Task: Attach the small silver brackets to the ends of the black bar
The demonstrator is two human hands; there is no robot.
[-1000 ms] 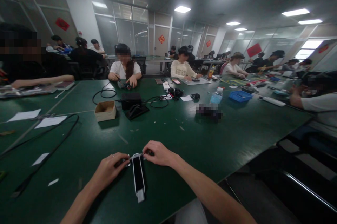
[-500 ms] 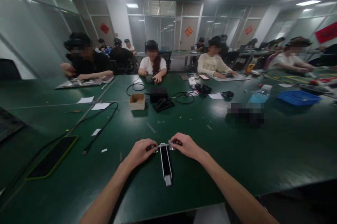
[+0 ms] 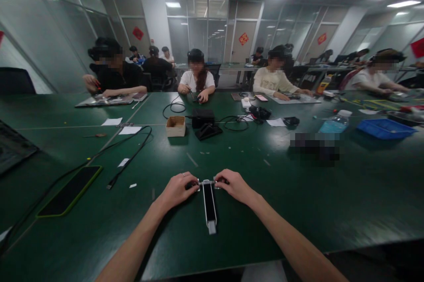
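Note:
A long, narrow device with a black face, pale edges and a grey block at its near end [image 3: 209, 207] lies on the green table in front of me. Its far end carries a thin crosspiece with small shiny metal pieces at both sides. My left hand [image 3: 180, 189] is closed, fingertips pinching the left metal piece. On the opposite side, my right hand [image 3: 233, 185] pinches the right one, fingers curled. What exactly these pieces are is too small to make out, and the fingers partly cover them.
A black phone-like slab with a green rim [image 3: 70, 191] and a cable [image 3: 130, 158] lie to the left. Ahead stand a small cardboard box [image 3: 176, 127] and a black box [image 3: 202, 118]. Rightward are a bottle [image 3: 336, 123] and a blue tray [image 3: 386, 128]. Several people sit opposite.
The camera view has turned slightly left, so the scene sits a little further right. Both hands keep their pinch at the device's far end, with hardly any other movement.

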